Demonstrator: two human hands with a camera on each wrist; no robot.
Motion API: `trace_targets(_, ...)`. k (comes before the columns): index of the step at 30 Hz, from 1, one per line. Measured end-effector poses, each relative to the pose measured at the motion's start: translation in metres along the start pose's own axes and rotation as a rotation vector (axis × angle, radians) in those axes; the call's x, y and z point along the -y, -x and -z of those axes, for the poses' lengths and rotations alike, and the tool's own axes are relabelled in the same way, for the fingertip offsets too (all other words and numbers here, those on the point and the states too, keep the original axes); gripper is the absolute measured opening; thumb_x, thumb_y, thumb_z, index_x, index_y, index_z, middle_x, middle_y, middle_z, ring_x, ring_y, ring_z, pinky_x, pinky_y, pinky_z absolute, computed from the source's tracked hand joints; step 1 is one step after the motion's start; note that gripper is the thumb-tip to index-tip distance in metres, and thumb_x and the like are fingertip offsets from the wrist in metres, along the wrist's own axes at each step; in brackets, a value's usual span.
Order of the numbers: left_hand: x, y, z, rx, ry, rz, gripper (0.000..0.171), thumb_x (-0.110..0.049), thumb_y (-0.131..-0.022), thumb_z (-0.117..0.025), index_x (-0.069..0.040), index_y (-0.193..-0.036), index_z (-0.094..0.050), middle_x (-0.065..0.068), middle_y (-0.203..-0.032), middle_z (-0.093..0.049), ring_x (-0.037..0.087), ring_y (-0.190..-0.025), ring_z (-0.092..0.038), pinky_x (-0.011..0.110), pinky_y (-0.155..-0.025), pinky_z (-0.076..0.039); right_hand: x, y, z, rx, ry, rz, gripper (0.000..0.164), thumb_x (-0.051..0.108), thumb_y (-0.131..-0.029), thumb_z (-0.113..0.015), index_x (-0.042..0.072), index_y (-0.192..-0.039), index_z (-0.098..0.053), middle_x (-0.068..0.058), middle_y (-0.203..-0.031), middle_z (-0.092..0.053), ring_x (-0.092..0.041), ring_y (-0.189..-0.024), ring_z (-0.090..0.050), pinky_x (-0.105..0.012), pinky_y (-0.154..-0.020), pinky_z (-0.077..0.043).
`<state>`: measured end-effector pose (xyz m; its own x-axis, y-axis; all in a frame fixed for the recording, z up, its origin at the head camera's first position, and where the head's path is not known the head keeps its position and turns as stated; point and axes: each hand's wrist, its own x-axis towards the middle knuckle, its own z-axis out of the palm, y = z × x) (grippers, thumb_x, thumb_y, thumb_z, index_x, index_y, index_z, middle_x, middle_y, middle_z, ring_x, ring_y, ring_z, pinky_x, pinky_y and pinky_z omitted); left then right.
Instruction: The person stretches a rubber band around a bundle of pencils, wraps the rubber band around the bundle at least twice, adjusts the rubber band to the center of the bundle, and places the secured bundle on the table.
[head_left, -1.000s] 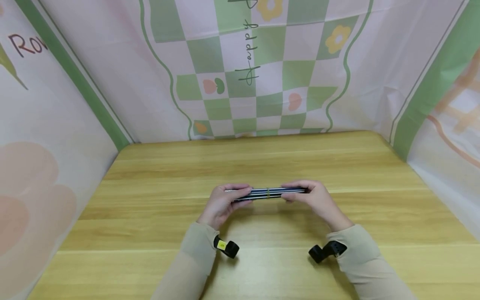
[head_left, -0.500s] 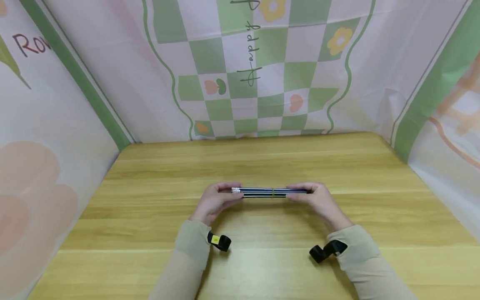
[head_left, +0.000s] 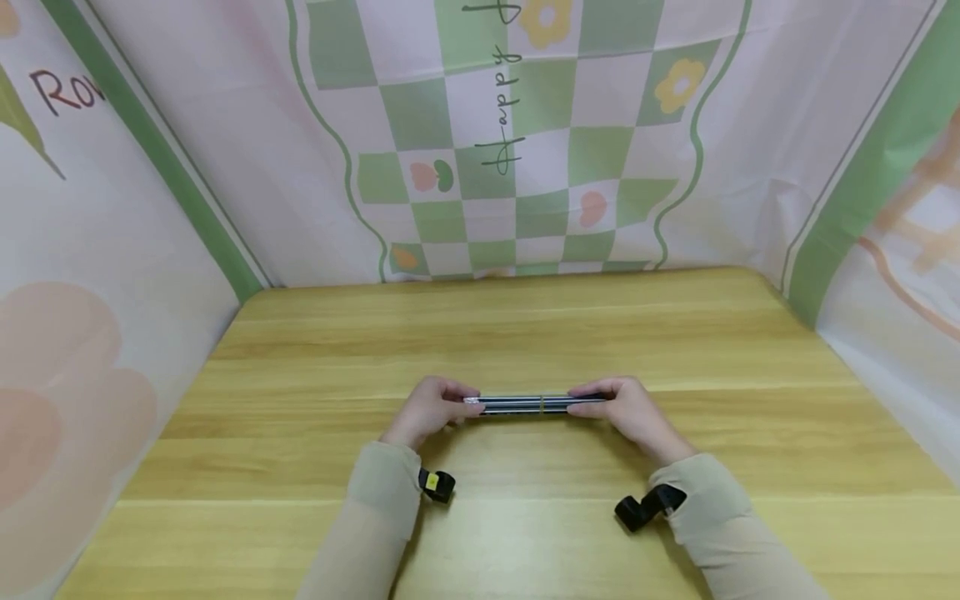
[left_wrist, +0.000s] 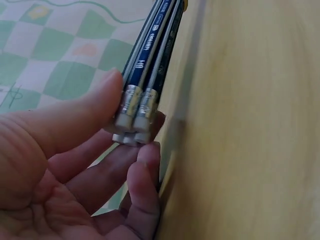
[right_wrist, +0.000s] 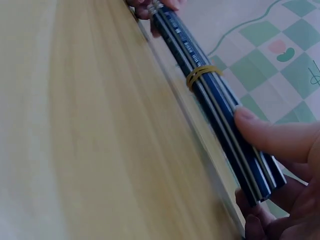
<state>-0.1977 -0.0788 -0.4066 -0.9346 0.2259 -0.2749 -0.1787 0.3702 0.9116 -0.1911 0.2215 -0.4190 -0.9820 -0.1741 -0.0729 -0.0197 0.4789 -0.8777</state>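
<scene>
A bundle of several dark blue, silver-striped pencils (head_left: pixel 517 405) lies level between my two hands, close to the tabletop. A yellowish rubber band (right_wrist: pixel 202 74) wraps around the bundle near its middle. My left hand (head_left: pixel 433 412) pinches the eraser end between thumb and fingers; in the left wrist view the white erasers (left_wrist: pixel 125 122) and silver ferrules show beside the thumb. My right hand (head_left: pixel 626 412) grips the other end, its thumb on top and fingers beneath. Whether the bundle touches the table cannot be told.
The wooden table (head_left: pixel 510 333) spreads out around both hands. A printed cloth (head_left: pixel 540 167) with green checks hangs behind it, and further cloth walls stand at the left and right. Black wrist cameras (head_left: pixel 437 485) sit on both sleeves.
The left hand slid left toward the eraser end, exposing the erasers. Then both hands brought the bundle slightly lower in the head view, nearer the person.
</scene>
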Motion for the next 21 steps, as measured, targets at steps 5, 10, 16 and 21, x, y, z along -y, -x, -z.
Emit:
trace_targets(5,0.0019,0.0008,-0.0008,0.0,-0.088,-0.031,0.023,-0.015,-0.088,-0.076,-0.004,-0.109,-0.074,0.006,-0.092,-0.069,0.013,-0.071,-0.057,0.021,-0.06,-0.051,-0.0034,0.0007,-0.003,0.007,0.038,0.014,0.035,0.023,-0.084,-0.08,0.002,-0.111,-0.074,-0.019,-0.12,-0.069,-0.038,-0.121,-0.057,-0.053,-0.109,-0.045)
trace_targets(10,0.0032,-0.0007,-0.0015,-0.023,-0.13,-0.023,0.022,-0.016,-0.088,-0.076,-0.006,-0.108,-0.075,0.006,-0.095,-0.07,0.013,-0.073,-0.056,0.021,-0.06,-0.051,-0.0035,0.0005,-0.0049,0.004,0.082,0.028,0.032,0.023,-0.084,-0.08,0.003,-0.109,-0.075,-0.018,-0.118,-0.07,-0.036,-0.117,-0.06,-0.05,-0.104,-0.049)
trace_targets(16,0.0019,-0.0005,-0.0016,-0.033,-0.154,-0.028,0.023,-0.016,-0.087,-0.077,-0.005,-0.108,-0.075,0.007,-0.096,-0.07,0.012,-0.072,-0.057,0.02,-0.06,-0.052,-0.002,0.0012,-0.0056,0.006,0.081,0.03,0.032,0.023,-0.085,-0.08,0.003,-0.11,-0.075,-0.017,-0.118,-0.07,-0.034,-0.117,-0.06,-0.041,-0.101,-0.05)
trace_targets(21,0.0021,-0.0001,-0.0022,-0.022,-0.145,-0.007,0.027,-0.018,-0.087,-0.077,-0.006,-0.11,-0.074,0.007,-0.097,-0.069,0.014,-0.073,-0.059,0.021,-0.061,-0.053,-0.0027,0.0018,-0.0057,0.016,0.066,0.028,0.036,0.022,-0.084,-0.081,0.002,-0.112,-0.073,-0.018,-0.12,-0.07,-0.033,-0.118,-0.059,-0.034,-0.099,-0.049)
